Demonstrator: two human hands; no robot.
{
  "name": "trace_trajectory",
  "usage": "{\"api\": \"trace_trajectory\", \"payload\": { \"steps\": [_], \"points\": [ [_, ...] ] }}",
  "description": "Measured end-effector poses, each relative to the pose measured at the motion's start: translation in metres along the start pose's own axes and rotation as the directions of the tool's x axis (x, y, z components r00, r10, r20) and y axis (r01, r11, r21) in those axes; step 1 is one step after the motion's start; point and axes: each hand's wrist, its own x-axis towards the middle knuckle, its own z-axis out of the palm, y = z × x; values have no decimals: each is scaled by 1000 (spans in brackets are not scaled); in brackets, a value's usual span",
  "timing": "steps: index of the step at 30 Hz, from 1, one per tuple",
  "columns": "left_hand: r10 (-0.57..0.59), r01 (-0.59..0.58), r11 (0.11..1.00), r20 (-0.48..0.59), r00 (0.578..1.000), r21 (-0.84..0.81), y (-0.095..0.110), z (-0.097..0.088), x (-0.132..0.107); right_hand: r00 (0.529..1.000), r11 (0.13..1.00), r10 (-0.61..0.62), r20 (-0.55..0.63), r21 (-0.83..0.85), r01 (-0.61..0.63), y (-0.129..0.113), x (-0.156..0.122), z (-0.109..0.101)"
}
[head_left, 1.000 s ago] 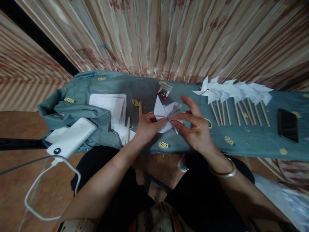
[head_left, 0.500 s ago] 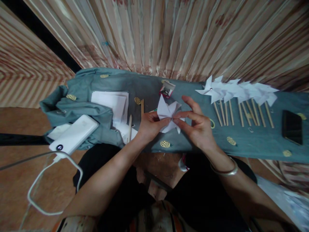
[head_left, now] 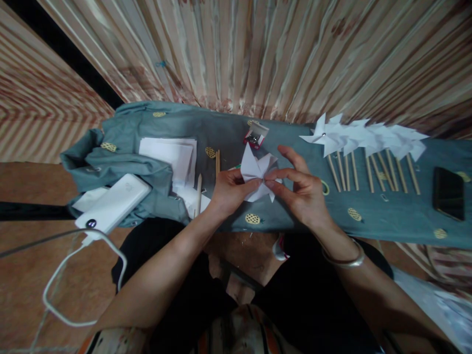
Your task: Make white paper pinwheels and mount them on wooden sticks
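A white folded paper pinwheel (head_left: 253, 169) sits between both my hands above the teal cloth-covered table (head_left: 387, 216). My left hand (head_left: 229, 191) pinches the paper at its centre from the left. My right hand (head_left: 300, 191) pinches the same centre from the right with thumb and forefinger, its other fingers raised. A small red and white box of pins (head_left: 255, 136) lies open just beyond the paper. Two wooden sticks (head_left: 217, 161) and a pencil-like stick (head_left: 198, 192) lie left of my left hand.
Several finished white pinwheels on wooden sticks (head_left: 365, 147) lie in a row at the right. A black phone (head_left: 448, 192) lies far right. White paper sheets (head_left: 170, 156) and a white power bank (head_left: 113, 202) with a cable sit at the left. Curtains hang behind.
The camera view has shifted slightly. Both hands stay pinched on the pinwheel's centre with only small finger movement.
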Motion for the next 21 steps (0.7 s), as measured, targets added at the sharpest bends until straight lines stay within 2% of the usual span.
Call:
{"api": "trace_trajectory", "payload": {
  "steps": [16, 21],
  "points": [
    [86, -87, 996, 68, 994, 9, -4, -2, 2, 999, 999, 35, -9, 26, -35, 1, 0, 1],
    [98, -99, 995, 103, 990, 5, -3, -3, 1, 999, 995, 53, -12, 86, -52, 4, 1, 4]
  ]
}}
